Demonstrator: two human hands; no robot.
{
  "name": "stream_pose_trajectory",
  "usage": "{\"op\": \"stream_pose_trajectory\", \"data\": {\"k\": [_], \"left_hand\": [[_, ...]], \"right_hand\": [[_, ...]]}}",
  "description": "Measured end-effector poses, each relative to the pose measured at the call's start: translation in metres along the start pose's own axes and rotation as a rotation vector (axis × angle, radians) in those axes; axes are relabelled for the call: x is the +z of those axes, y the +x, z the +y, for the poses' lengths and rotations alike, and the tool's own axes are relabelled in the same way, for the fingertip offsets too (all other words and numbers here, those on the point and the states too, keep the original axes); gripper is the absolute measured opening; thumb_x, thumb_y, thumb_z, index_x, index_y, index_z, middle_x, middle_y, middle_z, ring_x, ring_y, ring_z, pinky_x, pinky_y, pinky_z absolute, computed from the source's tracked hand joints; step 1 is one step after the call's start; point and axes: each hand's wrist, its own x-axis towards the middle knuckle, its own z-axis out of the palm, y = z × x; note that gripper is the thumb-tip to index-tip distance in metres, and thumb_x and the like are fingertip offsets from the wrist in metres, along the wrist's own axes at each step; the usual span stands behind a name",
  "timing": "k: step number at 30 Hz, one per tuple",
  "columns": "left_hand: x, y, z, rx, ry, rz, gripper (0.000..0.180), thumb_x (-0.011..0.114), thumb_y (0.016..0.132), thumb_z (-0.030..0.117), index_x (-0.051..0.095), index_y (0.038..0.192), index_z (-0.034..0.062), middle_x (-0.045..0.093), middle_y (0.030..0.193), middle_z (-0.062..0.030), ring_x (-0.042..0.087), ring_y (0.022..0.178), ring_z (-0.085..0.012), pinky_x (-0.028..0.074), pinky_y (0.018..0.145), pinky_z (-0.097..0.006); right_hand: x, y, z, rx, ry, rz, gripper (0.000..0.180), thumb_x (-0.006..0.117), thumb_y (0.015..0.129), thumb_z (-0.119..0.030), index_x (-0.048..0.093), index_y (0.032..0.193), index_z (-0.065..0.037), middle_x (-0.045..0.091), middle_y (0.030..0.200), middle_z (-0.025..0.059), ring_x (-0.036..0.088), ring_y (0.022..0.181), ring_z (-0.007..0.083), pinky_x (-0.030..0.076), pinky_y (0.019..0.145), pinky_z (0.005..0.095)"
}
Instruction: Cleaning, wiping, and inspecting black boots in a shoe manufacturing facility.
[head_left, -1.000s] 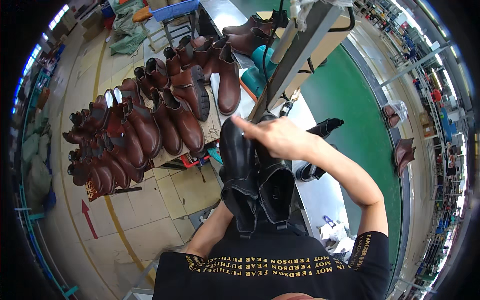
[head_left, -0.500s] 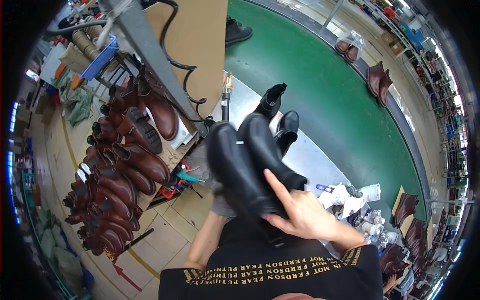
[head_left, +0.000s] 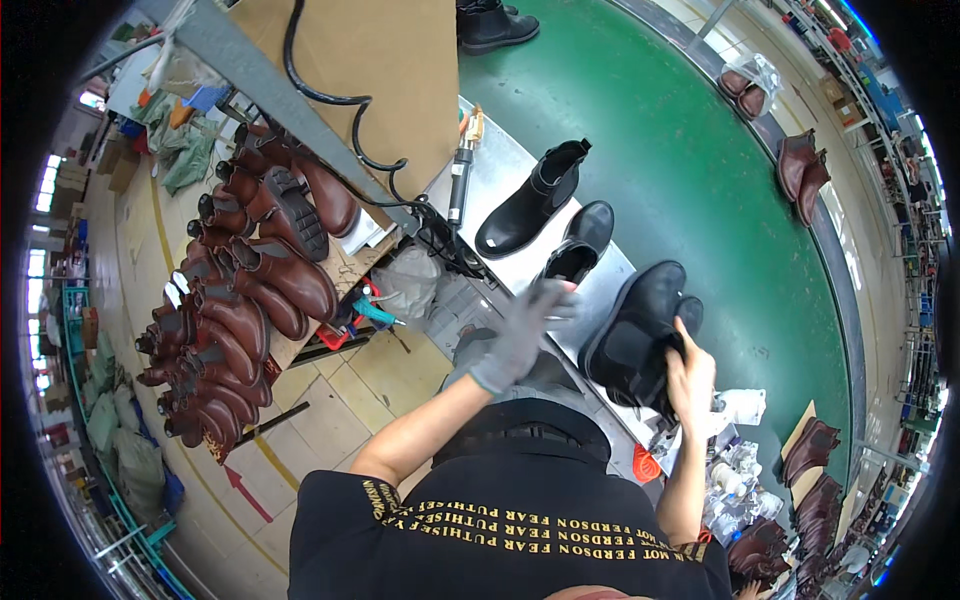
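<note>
Black leather makes up four ankle boots on the grey metal bench [head_left: 500,185]: a pair [head_left: 640,335] at the bench's near right edge, one upright boot [head_left: 530,200] nearer the far edge beside the cardboard panel [head_left: 400,70], and one more boot [head_left: 580,245] between them. A fifth black boot [head_left: 490,25] stands on the green conveyor belt [head_left: 680,150] by the top edge of the view.

Two hands show. The bare right hand [head_left: 690,375] is closed on the back of the black pair, fingers tucked into a shaft, with the pair resting on the bench just ahead of it. The left hand [head_left: 520,335], in a grey glove, hovers with fingers spread loosely, holding nothing, just left of the pair and close below the middle boot's opening.

Brown boots [head_left: 250,300], more than a dozen, are heaped on a low rack to the left over the tiled floor. Two further brown pairs [head_left: 780,130] sit on the belt's far right side. One handheld tool [head_left: 460,170] hangs from a coiled black cable [head_left: 330,100] above the bench.
</note>
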Motion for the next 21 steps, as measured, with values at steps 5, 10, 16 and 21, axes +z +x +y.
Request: {"op": "stream_pose_trajectory", "data": {"k": [5, 10, 16, 21], "left_hand": [[-0.060, -0.010, 0.014, 0.081, -0.064, 0.315, 0.029, 0.040, 0.093, 0.023, 0.049, 0.107, -0.0009, 0.057, 0.106, -0.0183, 0.058, 0.097, -0.0253, 0.048, 0.083, -0.036], [-0.098, -0.043, 0.019, 0.086, -0.129, 0.683, 0.029, 0.047, 0.090, 0.025, 0.051, 0.105, 0.0012, 0.058, 0.102, -0.0161, 0.059, 0.090, -0.0240, 0.048, 0.082, -0.035], [-0.117, -0.003, -0.013, -0.132, -0.280, 0.641, 0.026, 0.041, 0.092, 0.020, 0.048, 0.109, 0.0022, 0.057, 0.104, -0.0156, 0.058, 0.093, -0.0236, 0.048, 0.082, -0.034], [-0.126, 0.025, -0.033, -0.148, -0.252, 0.617, 0.027, 0.043, 0.091, 0.017, 0.046, 0.114, 0.0048, 0.054, 0.112, -0.0131, 0.056, 0.095, -0.0232, 0.048, 0.081, -0.035]], "right_hand": [[0.066, 0.051, 0.041, -0.011, -0.247, -0.164, 0.047, 0.054, 0.080, -0.018, 0.047, 0.123, -0.002, 0.058, 0.085, 0.0298, 0.059, 0.083, 0.0408, 0.046, 0.074, 0.0456], [0.019, 0.086, -0.056, -0.468, -0.270, 0.031, 0.054, 0.058, 0.078, -0.014, 0.040, 0.128, -0.005, 0.060, 0.085, 0.0180, 0.058, 0.081, 0.0345, 0.048, 0.072, 0.0412], [0.117, 0.234, -0.096, -1.004, -0.578, 0.045, 0.069, 0.060, 0.067, -0.001, 0.036, 0.131, -0.008, 0.059, 0.094, 0.0093, 0.051, 0.094, 0.0244, 0.040, 0.085, 0.0369], [0.109, 0.255, -0.111, -1.066, -0.360, -0.123, 0.064, 0.062, 0.065, -0.002, 0.045, 0.126, -0.009, 0.055, 0.083, 0.0092, 0.050, 0.086, 0.0246, 0.037, 0.078, 0.0325]]}}
